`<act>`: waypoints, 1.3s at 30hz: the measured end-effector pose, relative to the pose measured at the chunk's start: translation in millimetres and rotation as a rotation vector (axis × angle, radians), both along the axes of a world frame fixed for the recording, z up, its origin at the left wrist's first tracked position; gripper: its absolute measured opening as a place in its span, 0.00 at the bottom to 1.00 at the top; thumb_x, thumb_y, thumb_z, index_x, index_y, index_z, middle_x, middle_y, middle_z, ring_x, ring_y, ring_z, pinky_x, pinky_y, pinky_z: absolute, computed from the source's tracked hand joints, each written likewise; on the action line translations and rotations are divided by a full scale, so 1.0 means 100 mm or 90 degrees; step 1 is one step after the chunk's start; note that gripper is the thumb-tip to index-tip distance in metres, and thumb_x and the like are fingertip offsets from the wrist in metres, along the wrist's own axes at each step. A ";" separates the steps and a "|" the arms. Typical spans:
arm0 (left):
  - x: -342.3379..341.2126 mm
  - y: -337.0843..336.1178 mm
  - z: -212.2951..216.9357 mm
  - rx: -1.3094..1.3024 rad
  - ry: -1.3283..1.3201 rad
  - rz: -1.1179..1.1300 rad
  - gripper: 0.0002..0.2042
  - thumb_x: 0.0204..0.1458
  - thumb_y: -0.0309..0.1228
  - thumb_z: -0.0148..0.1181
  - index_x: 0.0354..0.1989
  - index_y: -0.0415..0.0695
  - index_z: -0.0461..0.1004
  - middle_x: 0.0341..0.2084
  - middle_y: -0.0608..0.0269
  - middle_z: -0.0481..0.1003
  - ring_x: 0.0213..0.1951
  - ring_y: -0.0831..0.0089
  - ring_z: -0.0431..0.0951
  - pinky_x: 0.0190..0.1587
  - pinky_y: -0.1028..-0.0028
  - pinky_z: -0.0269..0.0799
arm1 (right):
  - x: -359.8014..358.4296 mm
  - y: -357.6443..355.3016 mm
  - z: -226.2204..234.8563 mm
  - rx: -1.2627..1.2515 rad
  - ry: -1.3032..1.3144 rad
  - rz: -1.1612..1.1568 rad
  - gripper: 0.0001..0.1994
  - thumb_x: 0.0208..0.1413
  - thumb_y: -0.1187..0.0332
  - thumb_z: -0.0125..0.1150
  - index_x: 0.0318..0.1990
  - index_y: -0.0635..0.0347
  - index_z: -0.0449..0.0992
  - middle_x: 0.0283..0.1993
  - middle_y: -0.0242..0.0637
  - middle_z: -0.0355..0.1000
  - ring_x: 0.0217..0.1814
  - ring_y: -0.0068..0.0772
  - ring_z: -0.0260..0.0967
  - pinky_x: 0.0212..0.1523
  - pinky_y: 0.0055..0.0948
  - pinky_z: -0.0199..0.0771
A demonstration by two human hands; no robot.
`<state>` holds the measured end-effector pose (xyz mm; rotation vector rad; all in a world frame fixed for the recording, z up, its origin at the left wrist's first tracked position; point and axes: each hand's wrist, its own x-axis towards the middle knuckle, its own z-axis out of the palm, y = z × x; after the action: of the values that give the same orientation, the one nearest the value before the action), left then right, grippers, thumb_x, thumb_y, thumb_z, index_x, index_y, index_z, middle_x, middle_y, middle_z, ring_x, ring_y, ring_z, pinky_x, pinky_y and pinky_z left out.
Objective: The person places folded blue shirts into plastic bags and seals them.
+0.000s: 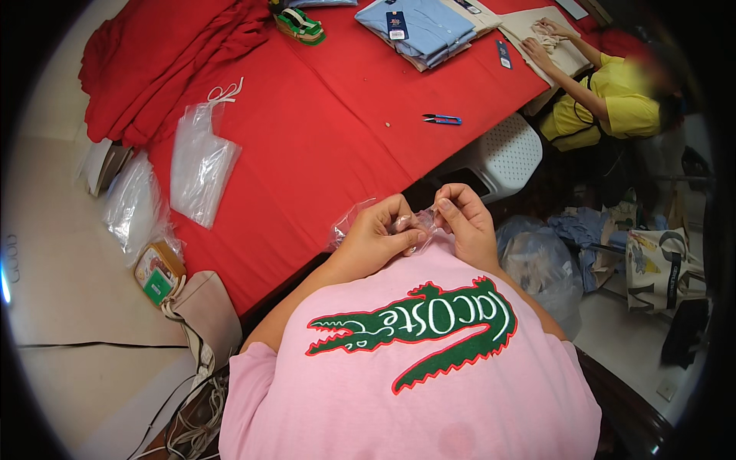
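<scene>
Close to my chest, at the near edge of the red-covered table, both hands hold a crumpled clear plastic bag (349, 221). My left hand (381, 232) is closed on it, with the fingers curled and the thumb pressed in. My right hand (466, 224) pinches another part of the same plastic between thumb and fingertips. A short stretch of the film runs between the two hands, while a loose fold sticks out left of my left hand. Some of the bag is hidden behind my fingers.
Small thread snips (442, 119) lie on the red cloth (307, 153). Flat clear bags (203, 165) rest at the left, a tape dispenser (300, 27) and folded blue shirts (418, 31) farther back. A co-worker in yellow (613, 100) handles cloth beyond a white stool (510, 153).
</scene>
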<state>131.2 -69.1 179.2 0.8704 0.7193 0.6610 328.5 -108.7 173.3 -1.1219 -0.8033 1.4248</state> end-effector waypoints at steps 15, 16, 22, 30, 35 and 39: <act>-0.01 0.02 0.02 0.008 0.090 -0.136 0.14 0.72 0.39 0.60 0.38 0.43 0.81 0.14 0.77 0.65 0.15 0.87 0.61 0.19 0.79 0.51 | -0.07 -0.07 0.12 -0.004 -0.002 0.068 0.02 0.74 0.75 0.57 0.48 0.63 0.73 0.40 0.28 0.73 0.39 0.15 0.69 0.40 0.18 0.72; -0.02 0.03 0.03 0.012 0.100 -0.140 0.14 0.72 0.39 0.60 0.39 0.42 0.82 0.14 0.77 0.65 0.16 0.87 0.61 0.19 0.79 0.51 | -0.08 -0.08 0.07 -0.012 0.029 0.063 0.02 0.74 0.75 0.57 0.49 0.63 0.73 0.40 0.29 0.74 0.39 0.15 0.70 0.41 0.18 0.72; -0.14 -0.02 0.12 0.008 0.172 -0.175 0.15 0.72 0.38 0.60 0.36 0.41 0.82 0.15 0.76 0.66 0.17 0.87 0.61 0.21 0.78 0.53 | -0.03 0.08 0.08 0.036 -0.208 -0.173 0.10 0.78 0.65 0.51 0.42 0.58 0.72 0.33 0.33 0.76 0.33 0.19 0.69 0.38 0.23 0.68; -0.33 0.01 0.10 -0.050 0.059 -0.053 0.17 0.69 0.35 0.63 0.60 0.38 0.80 0.25 0.70 0.75 0.23 0.86 0.67 0.28 0.80 0.62 | 1.37 -0.07 -0.86 -0.145 -0.255 -0.343 0.07 0.70 0.70 0.62 0.48 0.65 0.82 0.38 0.32 0.82 0.32 0.19 0.78 0.32 0.17 0.68; -0.29 0.13 0.01 -0.023 0.007 -0.045 0.26 0.67 0.27 0.61 0.73 0.38 0.67 0.36 0.63 0.80 0.36 0.81 0.78 0.39 0.79 0.72 | 1.61 -0.32 -1.28 -0.227 -0.516 -0.264 0.04 0.63 0.73 0.69 0.43 0.62 0.85 0.30 0.32 0.82 0.23 0.18 0.74 0.26 0.20 0.69; -0.28 0.30 -0.03 -0.027 -0.009 -0.065 0.29 0.65 0.22 0.57 0.76 0.38 0.61 0.44 0.58 0.84 0.45 0.78 0.82 0.45 0.79 0.75 | 1.51 -0.35 -1.31 -0.188 -0.716 -0.234 0.04 0.60 0.71 0.72 0.35 0.58 0.83 0.23 0.34 0.78 0.19 0.23 0.73 0.23 0.30 0.69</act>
<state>103.3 -39.4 176.6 0.8574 0.6697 0.5582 479.7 -143.3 42.4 -2.2209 -1.0623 0.5175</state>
